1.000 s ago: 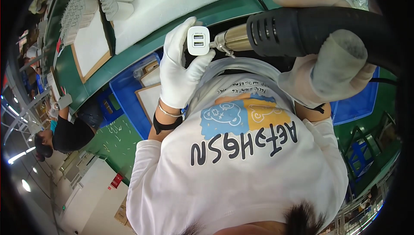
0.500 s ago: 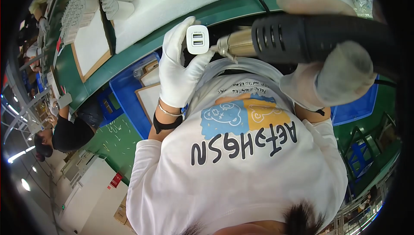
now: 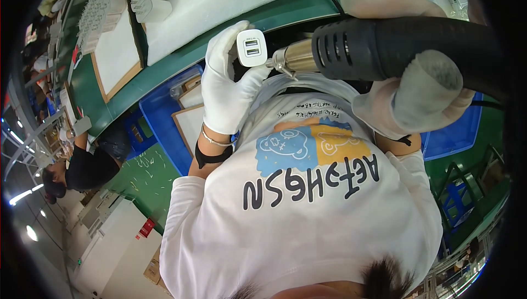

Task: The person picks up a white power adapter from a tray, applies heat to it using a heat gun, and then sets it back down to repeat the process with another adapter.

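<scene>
Holding a white two-port plug body (image 3: 252,48), ports facing the camera, in the gloved left hand (image 3: 228,85), fingers clamped on its sides, before the worktop (image 3: 296,9). Gripping a black hot-air-type tool (image 3: 354,49) in the right hand (image 3: 403,101), fingers closed around it. Seemingly aiming the metal nozzle (image 3: 299,57) at the plug body's side; likely needing steadiness next, with left-hand fingers close beside the tip, in the way. Nearby: white foam sheet (image 3: 230,0), white plug-like pieces (image 3: 153,10), blue bin (image 3: 156,115).

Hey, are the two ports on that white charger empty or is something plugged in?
Empty. Both ports of the white charger face the camera, uncovered, with no plug in either.
</scene>
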The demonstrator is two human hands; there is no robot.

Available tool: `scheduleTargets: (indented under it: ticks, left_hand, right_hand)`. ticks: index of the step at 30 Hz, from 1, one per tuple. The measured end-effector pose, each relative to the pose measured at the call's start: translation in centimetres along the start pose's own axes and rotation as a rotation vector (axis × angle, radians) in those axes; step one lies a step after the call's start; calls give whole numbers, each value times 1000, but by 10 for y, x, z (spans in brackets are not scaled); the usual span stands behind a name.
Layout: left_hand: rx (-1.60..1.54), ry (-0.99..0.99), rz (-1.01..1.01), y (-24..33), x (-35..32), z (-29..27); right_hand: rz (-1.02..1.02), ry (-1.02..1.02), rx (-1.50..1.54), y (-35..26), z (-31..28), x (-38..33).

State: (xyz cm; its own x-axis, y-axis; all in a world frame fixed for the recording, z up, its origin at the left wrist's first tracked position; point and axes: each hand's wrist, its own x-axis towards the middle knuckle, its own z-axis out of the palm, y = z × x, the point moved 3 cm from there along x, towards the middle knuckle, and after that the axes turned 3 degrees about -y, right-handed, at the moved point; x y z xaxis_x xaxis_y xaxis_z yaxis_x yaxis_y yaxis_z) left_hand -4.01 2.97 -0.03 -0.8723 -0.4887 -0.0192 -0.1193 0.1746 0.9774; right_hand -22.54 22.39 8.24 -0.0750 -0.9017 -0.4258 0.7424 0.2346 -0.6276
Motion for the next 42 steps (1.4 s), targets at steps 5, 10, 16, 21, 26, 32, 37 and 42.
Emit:
scheduleTargets:
  ticks: [5, 10, 16, 21, 26, 32, 37, 42]
  left_hand:
    - [10, 15, 19, 0, 1, 1]
    - [6, 7, 41, -1, 3, 2]
    - [-16, 21, 47, 0, 2, 3]
    - [-37, 33, 42, -1, 4, -1]
    - [-14, 36, 40, -3, 7, -9]
    - [-27, 48, 12, -2, 7, -14]
    - [-91, 50, -15, -2, 7, -14]
    - [-123, 81, 23, -3, 7, -14]
  right_hand:
    - [55, -2, 99, 1, -7, -2]
    - [104, -4, 203, 0, -5, -7]
    - [174, -10, 314, -5, 14, 5]
    - [288, 157, 264, 10, 3, 8]
    - [203, 305, 128, 15, 2, 24]
    - [-62, 423, -56, 15, 6, 35]
    - [-287, 516, -211, 13, 0, 37]
    - [-512, 596, -371, 15, -11, 23]
